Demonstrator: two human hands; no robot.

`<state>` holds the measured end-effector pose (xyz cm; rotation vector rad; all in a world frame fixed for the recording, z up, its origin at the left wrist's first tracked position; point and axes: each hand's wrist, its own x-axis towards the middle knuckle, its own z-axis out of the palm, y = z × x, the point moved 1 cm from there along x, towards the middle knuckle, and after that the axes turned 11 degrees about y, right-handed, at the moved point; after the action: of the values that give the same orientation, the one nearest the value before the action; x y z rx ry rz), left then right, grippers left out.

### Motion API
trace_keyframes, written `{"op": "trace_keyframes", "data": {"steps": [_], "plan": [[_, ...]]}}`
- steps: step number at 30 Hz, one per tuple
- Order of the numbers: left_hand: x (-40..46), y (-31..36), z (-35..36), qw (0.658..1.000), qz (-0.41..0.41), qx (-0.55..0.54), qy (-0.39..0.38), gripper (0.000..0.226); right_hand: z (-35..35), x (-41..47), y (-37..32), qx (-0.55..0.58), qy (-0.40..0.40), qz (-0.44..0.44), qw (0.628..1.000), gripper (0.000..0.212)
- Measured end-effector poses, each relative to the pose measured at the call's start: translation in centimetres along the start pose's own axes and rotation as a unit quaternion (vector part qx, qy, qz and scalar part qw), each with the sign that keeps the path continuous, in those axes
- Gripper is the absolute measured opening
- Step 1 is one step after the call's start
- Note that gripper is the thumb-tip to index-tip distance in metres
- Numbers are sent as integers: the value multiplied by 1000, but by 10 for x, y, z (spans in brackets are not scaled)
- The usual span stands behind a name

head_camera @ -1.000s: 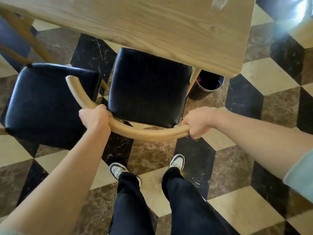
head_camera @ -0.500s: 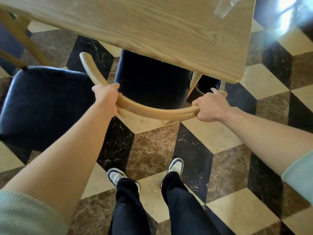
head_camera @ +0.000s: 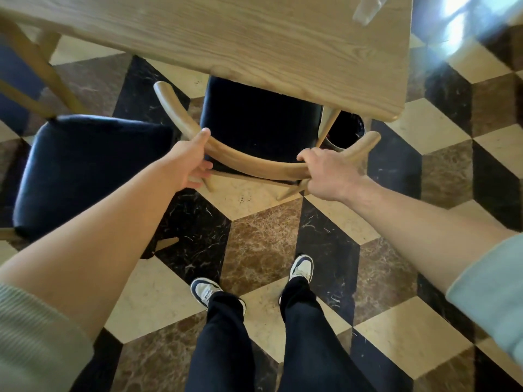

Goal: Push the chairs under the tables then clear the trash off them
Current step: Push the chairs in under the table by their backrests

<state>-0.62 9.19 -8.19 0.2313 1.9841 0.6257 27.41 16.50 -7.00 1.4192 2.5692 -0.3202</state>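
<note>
A wooden chair with a curved back rail [head_camera: 254, 162] and a black seat [head_camera: 254, 120] stands in front of me, its seat mostly under the light wooden table [head_camera: 254, 38]. My right hand [head_camera: 325, 174] is closed around the right part of the rail. My left hand [head_camera: 189, 162] rests at the left part of the rail with thumb over it and fingers loosened and spread. A clear plastic item [head_camera: 368, 9], blurred, lies at the table's far right edge.
A second chair with a black seat [head_camera: 85, 171] stands out from the table on my left, close to the first. A black round bin [head_camera: 348, 128] sits on the floor under the table's right corner. My feet [head_camera: 302, 267] stand on a checkered marble floor.
The chair has slid forward, its seat going further under the table. My left hand has gone from a full grip on the rail to loosened fingers.
</note>
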Motion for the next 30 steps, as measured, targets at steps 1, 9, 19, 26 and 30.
{"op": "trace_keyframes", "data": {"steps": [1,9,19,26,30], "plan": [[-6,-7,-9,1000,9,20,-10,59,0,-7,-21,42,20,-7,999,56],[-35,-81,-126,992,47,113,-9,21,0,-14,-199,147,154,-75,974,38],[-38,-137,-336,965,45,-14,258,15,-6,34,-373,169,-10,-115,979,33],[-2,-117,-436,919,86,78,376,13,-4,91,-472,222,-94,-141,960,38],[48,-97,-484,907,58,215,357,59,-7,119,-564,339,-239,-133,900,54]]}}
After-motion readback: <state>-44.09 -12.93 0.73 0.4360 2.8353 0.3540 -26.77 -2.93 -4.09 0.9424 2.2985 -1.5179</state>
